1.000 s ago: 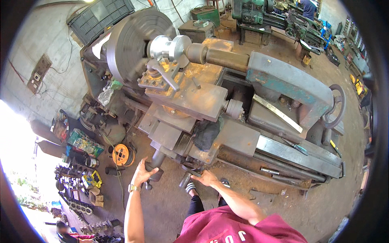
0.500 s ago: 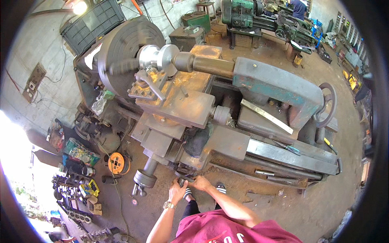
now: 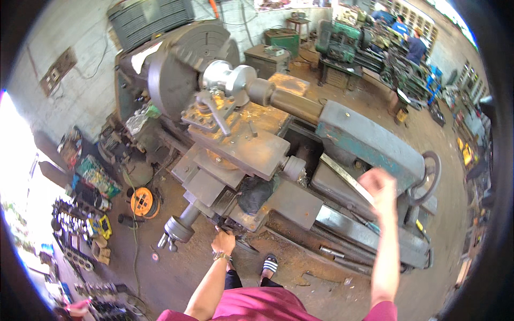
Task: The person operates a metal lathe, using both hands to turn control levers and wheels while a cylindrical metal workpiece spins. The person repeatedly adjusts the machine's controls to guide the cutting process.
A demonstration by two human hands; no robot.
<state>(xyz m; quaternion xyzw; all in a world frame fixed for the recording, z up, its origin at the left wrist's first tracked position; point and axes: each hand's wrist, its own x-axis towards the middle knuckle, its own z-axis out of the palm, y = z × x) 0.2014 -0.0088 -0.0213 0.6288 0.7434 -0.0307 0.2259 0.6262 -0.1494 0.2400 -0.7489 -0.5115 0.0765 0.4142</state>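
Observation:
My left hand [image 3: 224, 242] is closed on the dark handwheel [image 3: 247, 246] below the carriage of a big metal lathe; the exact grip is partly hidden. My right hand [image 3: 379, 187], smeared by motion, is raised at the front of the tailstock [image 3: 369, 140]. It overlaps the end of a flat pale metal bar [image 3: 342, 174] lying on the tailstock base; whether it touches the bar cannot be made out. A shiny turned metal workpiece [image 3: 222, 77] sits between the large chuck [image 3: 176, 80], whose jaws look blurred, and the tailstock centre. The tool post [image 3: 210, 112] stands beside the workpiece.
A black cloth [image 3: 254, 195] lies on the carriage. The cross-slide handle [image 3: 178, 230] juts out to the left. An orange cable reel [image 3: 144, 202] and several machine parts stand on the floor. Farther back, people [image 3: 416, 48] are near a green lathe [image 3: 338, 40].
My right hand has left the handwheel and swung up and right to the tailstock. My left hand stays low at the handwheel. The whole view has shifted and tilted.

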